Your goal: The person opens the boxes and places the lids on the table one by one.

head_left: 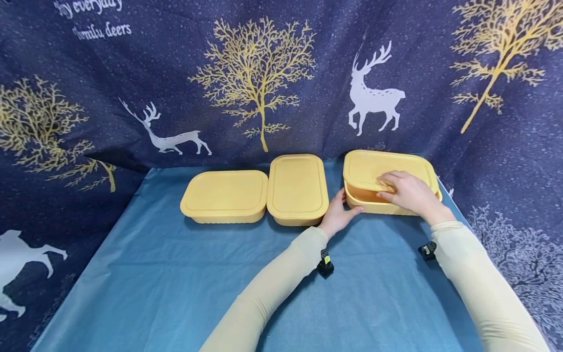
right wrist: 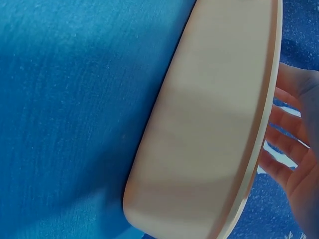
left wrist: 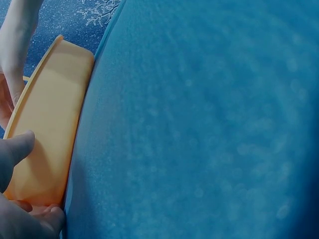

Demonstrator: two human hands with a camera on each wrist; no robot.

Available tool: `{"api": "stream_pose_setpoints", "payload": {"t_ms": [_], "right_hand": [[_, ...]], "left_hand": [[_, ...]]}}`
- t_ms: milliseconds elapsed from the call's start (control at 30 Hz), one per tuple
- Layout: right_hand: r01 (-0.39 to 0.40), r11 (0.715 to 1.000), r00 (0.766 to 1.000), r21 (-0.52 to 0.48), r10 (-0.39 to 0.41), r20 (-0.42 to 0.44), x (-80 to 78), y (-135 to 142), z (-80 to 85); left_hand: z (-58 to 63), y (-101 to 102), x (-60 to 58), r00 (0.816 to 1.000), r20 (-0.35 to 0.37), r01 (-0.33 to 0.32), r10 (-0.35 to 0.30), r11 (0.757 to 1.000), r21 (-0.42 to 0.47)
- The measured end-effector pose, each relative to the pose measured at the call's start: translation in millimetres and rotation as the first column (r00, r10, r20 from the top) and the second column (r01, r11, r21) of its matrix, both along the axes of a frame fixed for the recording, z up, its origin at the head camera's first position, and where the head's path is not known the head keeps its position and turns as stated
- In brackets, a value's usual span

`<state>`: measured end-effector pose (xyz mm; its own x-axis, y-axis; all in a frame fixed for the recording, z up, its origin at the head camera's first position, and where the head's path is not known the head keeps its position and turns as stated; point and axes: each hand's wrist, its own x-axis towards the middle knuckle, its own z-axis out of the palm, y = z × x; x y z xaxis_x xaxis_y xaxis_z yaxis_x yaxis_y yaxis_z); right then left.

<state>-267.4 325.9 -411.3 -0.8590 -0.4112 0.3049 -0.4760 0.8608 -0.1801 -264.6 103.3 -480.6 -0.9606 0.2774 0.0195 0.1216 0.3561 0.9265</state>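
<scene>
Held box (head_left: pixel 387 209) at left end with left hand (head_left: pixel 336 215), pinched lid (head_left: pixel 371 165) over it with right hand (head_left: pixel 410 191), perhaps risking slippage through loose pinching

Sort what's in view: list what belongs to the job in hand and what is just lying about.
In the job:
rightmost container, partly open
its lid, raised at the front edge
left hand, holding the container's left end
right hand, pinching the lid

Apparently just lying about:
middle container, lid on
leftmost container, lid on
</scene>
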Motion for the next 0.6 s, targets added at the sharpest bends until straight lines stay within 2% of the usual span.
{"api": "stream_pose_setpoints", "payload": {"t_ms": [300,467,600], "right_hand": [[0.026,0.995,0.994,-0.100,-0.015,0.110,0.1,17,-0.6],[0.029,0.994,0.988,-0.106,-0.012,0.155,-2.1,25,-5.9],[0.023,0.995,0.989,-0.095,-0.009,0.149,-5.2,30,-10.4]], "left_hand": [[0.3,2,0.3,1.000,-0.004,0.002,-0.002,1.000,-0.002],[0.6,2,0.4,1.000,-0.009,0.000,0.000,1.000,0.002],[0.2,2,0.2,1.000,-0.010,-0.009,0.009,1.000,-0.005]]}}
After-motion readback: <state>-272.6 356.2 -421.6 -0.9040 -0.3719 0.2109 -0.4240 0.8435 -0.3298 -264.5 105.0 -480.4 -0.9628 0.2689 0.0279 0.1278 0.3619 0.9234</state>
